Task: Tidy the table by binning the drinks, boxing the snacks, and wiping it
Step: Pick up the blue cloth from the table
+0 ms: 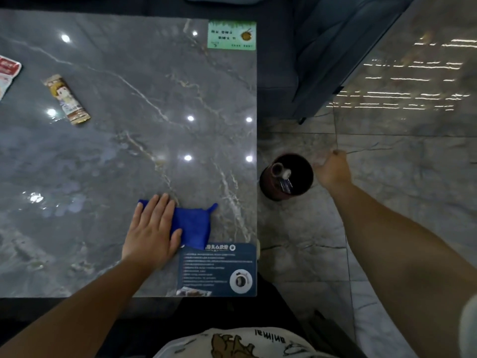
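Left hand [152, 228] flat, fingers spread, pressing on blue cloth [192, 223] near table [129, 151] corner; right hand [333, 167] beside bin [286, 177], grip unclear. Snack bar [67, 100] and packet [7, 73] unboxed: wiping now risks sweeping them off

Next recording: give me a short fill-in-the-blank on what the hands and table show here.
1. The left hand lies flat on a ____ cloth.
2. The right hand reaches beside the bin, which stands on the ____.
3. The snack bar lies on the ____.

Missing words: blue; floor; table
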A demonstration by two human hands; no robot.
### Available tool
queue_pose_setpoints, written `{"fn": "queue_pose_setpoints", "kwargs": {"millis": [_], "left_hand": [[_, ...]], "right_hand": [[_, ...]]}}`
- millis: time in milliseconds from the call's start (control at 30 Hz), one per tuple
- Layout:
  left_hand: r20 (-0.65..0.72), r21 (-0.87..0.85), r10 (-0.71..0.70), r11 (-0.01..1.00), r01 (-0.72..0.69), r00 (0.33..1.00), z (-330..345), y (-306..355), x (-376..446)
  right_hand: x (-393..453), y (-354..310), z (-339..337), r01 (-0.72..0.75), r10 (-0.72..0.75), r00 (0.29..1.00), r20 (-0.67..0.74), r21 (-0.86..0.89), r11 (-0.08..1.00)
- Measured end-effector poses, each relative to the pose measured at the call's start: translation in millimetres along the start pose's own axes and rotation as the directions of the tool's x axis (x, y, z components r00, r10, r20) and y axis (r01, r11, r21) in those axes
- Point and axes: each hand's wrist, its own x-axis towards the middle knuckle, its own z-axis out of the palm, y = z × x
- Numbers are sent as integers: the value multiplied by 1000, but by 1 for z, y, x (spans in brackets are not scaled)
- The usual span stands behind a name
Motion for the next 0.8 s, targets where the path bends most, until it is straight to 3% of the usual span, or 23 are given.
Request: {"fn": "queue_pose_setpoints", "kwargs": {"millis": [267,433,600,800], "left_hand": [[55,26,-20,999,18,998,-5,1,0],[107,44,-35,999,30,994,-14,3,4],[178,30,-67,998,63,982,-36,10,10],[67,-115,-187,974,194,980,-66,-1,-18]], "right_hand": [[-36,0,-3,71,-64,987,145,-42,997],[-61,-27,-18,290,-264,942,209,-107,951],[-108,-79,-19,539,-508,827,242,-83,838],[-166,-158,0,762,-707,641,299,-135,634]]}}
